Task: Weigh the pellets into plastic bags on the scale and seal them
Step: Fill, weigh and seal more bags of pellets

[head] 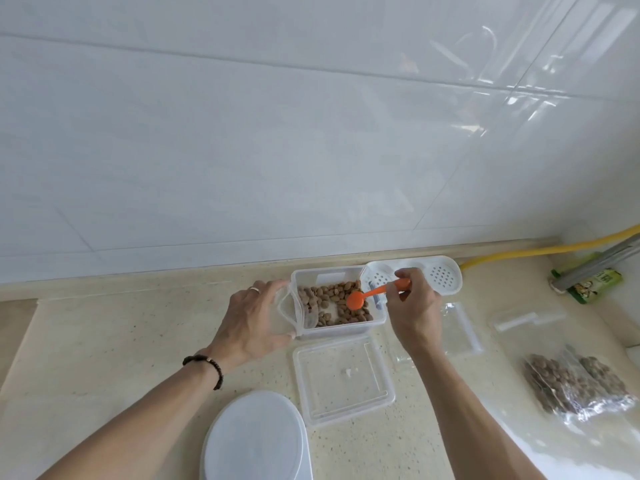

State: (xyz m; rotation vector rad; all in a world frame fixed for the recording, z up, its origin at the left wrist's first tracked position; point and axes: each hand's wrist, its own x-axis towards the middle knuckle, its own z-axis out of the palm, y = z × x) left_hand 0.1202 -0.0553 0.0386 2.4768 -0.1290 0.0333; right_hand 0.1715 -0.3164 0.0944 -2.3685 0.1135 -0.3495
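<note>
A clear plastic box (377, 318) of brown pellets (329, 294) stands on the beige counter near the wall. My left hand (254, 318) grips a clear plastic bag (289, 308) held open against the box's left side. My right hand (414, 303) holds an orange scoop (360, 298) by its handle, with the bowl down among the pellets. The white scale (256, 441) sits near the bottom edge, with nothing on it. Filled bags of pellets (575, 386) lie at the right.
The box's clear lid (343, 379) lies flat in front of the box. Empty zip bags (464, 327) lie to the right of my right hand. A white perforated tray (440, 275) stands by the wall, with a yellow hose (540, 251) and a green packet (595, 284) farther right.
</note>
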